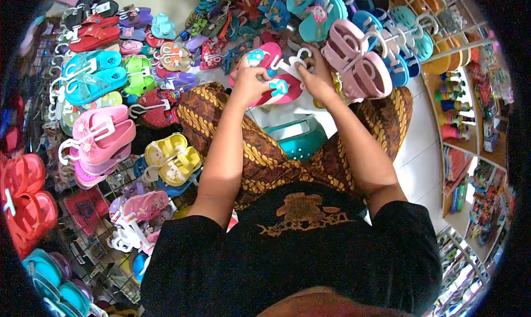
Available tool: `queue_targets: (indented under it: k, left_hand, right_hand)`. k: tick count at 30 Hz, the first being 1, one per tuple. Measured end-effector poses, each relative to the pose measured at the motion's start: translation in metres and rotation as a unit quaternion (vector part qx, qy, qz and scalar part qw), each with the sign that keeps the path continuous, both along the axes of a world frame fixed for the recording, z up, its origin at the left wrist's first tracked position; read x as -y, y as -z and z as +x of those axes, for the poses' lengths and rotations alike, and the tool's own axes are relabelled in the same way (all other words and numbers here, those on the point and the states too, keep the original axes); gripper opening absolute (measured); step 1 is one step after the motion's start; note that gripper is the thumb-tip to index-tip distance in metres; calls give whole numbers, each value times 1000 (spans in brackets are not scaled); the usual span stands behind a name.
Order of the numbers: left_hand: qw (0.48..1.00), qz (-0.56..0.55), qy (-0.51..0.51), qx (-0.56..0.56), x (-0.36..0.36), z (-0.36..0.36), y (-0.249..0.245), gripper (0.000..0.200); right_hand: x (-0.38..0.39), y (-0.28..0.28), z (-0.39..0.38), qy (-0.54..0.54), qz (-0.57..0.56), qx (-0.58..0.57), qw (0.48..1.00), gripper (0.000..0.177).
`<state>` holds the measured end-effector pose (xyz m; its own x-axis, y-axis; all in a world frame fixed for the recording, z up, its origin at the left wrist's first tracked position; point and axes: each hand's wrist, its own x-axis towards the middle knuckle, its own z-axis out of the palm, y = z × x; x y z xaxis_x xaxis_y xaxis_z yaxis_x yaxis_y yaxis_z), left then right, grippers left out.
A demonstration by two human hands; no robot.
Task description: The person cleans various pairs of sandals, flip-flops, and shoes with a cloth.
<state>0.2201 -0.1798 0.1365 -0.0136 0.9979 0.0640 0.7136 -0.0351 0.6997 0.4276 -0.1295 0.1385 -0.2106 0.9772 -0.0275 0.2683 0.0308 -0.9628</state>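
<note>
Both the left hand (249, 85) and right hand (316, 76) pinch pink sandals (287, 90) (hung shoes (102, 134) crowd every side).

Pink sandals (264, 56), gripped in my left hand (249, 86): smooth rubbery plastic, slight gloss. Hanger (293, 60), touched by my right hand (318, 78): hard white plastic, glossy. Skirt (265, 151): printed cloth, matt. Basket (303, 139): smooth teal plastic. Rack (94, 231): thin metal wire.

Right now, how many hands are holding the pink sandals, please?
2: left hand on the pink sandals' left side, right hand at their white hanger. No others visible.
</note>
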Motion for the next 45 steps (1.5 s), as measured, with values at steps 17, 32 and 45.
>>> queue_targets:
  k: [17,32,45]
  left_hand:
    - [999,23,2,-46,21,18,-6,24]
    - [1000,19,-14,15,26,2,1,24]
    - [997,-22,-38,-69,27,-9,-5,27]
  right_hand:
    - [9,-23,-12,-43,-86,-35,995,53]
    - [2,18,-26,16,-112,-85,990,54]
    - [-4,3,-21,-7,-105,4,994,58]
